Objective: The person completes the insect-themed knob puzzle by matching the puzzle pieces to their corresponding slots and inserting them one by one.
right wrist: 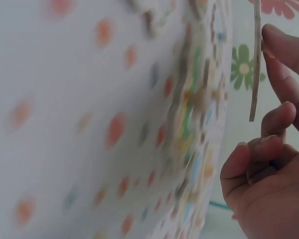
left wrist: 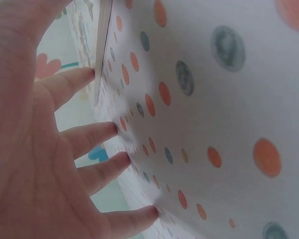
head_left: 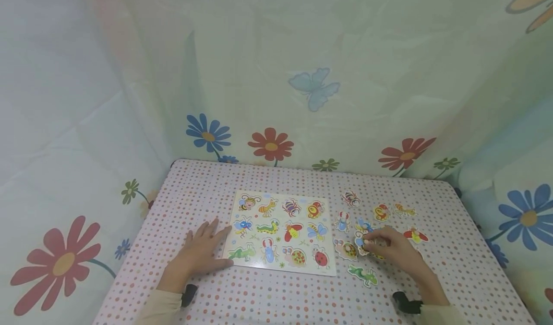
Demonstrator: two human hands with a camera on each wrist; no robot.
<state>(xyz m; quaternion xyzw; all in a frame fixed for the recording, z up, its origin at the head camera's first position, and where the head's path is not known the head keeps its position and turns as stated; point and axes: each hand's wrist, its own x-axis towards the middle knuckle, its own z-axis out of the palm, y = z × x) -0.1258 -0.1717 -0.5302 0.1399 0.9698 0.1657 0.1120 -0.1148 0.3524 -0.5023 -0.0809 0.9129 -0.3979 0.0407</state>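
While the left hand point(head_left: 201, 249) lies with its fingers spread wide and nearly straight at nine o'clock of the puzzle board point(head_left: 298, 273), its index fingertip touches the board's side edge and its thumb reaches the near corner; it grips nothing. The board rests flat on the dotted table point(head_left: 259, 298), showing three rows of four bug pictures. At three o'clock of the board, the right hand point(head_left: 395, 250) pinches a thin cut-out piece point(head_left: 360, 243) between thumb and finger, its other fingers curled towards the palm. The right wrist view shows this piece edge-on, with a gap between it and the table; its picture is partly hidden by the fingers. Around the right hand lie more pieces: a snail piece point(head_left: 345, 249) at nine o'clock, a blue beetle piece point(head_left: 342, 222) at ten, an orange ant piece point(head_left: 404, 210) at one, a red-winged piece point(head_left: 415, 235) at two, and a green insect piece point(head_left: 363, 275) between seven and eight.
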